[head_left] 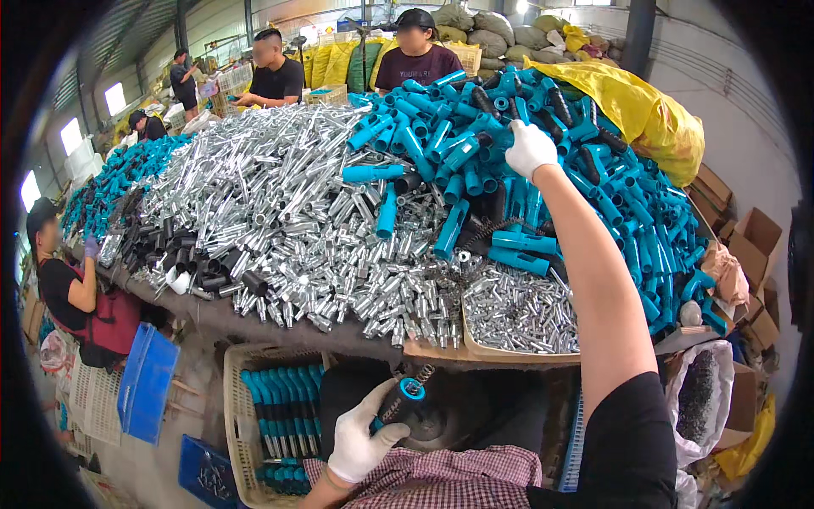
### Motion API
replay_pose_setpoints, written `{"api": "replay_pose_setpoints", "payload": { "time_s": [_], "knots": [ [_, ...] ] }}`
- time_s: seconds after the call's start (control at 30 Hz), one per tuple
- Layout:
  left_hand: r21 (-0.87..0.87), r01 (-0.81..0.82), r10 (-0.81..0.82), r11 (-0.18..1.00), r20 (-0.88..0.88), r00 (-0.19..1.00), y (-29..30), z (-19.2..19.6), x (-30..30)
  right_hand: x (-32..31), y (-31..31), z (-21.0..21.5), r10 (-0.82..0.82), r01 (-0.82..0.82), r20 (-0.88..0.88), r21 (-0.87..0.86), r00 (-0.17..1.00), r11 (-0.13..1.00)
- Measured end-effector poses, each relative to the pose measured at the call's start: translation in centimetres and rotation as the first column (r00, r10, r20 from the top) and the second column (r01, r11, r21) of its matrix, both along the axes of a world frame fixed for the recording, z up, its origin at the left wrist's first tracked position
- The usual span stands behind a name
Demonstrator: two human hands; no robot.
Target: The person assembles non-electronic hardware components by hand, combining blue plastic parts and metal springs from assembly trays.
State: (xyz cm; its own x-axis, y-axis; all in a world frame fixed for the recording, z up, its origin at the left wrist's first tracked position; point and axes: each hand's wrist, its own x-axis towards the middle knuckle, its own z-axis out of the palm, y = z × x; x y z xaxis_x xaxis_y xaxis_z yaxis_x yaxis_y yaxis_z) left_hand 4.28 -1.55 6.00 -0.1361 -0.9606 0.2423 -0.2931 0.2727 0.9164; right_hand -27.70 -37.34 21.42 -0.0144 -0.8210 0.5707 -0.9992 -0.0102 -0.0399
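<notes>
My left hand (360,441), in a white glove, is wrapped round a teal and black tubular handle (412,389) low in front of my lap. A metal coil spring (424,373) sticks out of the handle's teal-rimmed end. My right arm stretches forward over the table. Its white-gloved hand (532,149) is at the upper face of a heap of teal handles (462,153), some with black grips. The fingers there look closed together against the heap; what they hold, if anything, is hidden among the parts.
Shiny metal rods and fittings (280,187) cover the table's middle. Small metal pins fill a shallow tray (487,346) at the near edge. Black sleeves (182,254) lie to the left. Beside my lap, a cream crate (233,416) contains teal-and-black handles. Several people work beyond and to the left.
</notes>
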Motion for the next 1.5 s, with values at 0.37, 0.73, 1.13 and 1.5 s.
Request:
{"api": "replay_pose_setpoints", "payload": {
  "time_s": [0.37, 0.73, 1.13, 1.5],
  "knots": [
    [-0.108, 0.068, -0.053, 0.992, 0.138, 0.989, 1.2, -0.7, 0.4, 3.2, 27.5, -7.0, 0.489, -0.499, 0.364, -0.075, 0.793, 0.863],
    [-0.055, 0.157, -0.121, 0.986, 0.408, 0.905, 3.4, -1.5, 0.1, 6.7, 36.3, -15.3, 0.223, -0.344, 0.422, 0.236, 0.878, 0.909],
    [0.260, 0.256, -0.355, 0.931, 0.479, 0.803, 3.3, -0.3, 1.3, 5.7, 36.6, -13.2, 0.426, -0.703, 0.618, 0.310, 0.660, 0.640],
    [0.722, 0.647, -0.732, 0.243, -0.301, 0.611, 0.4, -3.1, 3.8, 7.0, 38.1, -14.4, 0.974, -0.959, 0.049, 0.189, 0.222, 0.209]
  ]
}}
